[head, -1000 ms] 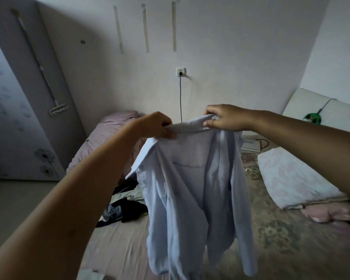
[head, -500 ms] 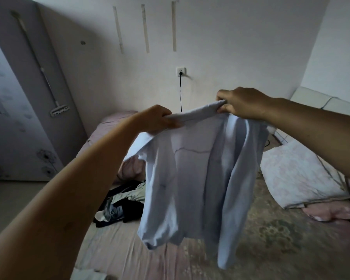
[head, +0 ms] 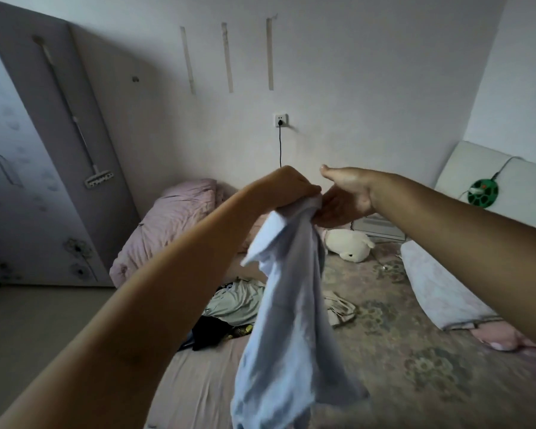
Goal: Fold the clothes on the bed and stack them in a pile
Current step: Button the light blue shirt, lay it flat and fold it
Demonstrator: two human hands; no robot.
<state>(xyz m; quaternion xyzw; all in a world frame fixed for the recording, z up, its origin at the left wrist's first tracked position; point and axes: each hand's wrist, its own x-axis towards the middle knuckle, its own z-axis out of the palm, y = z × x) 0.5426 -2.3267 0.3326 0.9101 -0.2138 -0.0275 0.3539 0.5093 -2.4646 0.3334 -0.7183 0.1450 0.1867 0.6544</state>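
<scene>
Head view: left hand (head: 287, 188) grips the bunched shirt (head: 291, 305) above the bed (head: 415, 351), right hand (head: 342, 201) open-fingered beside it; folding underway, next laying it flat.

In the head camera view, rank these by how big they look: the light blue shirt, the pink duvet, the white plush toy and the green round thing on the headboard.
1. light blue shirt, though it hangs nearest the camera
2. pink duvet
3. white plush toy
4. green round thing
</scene>
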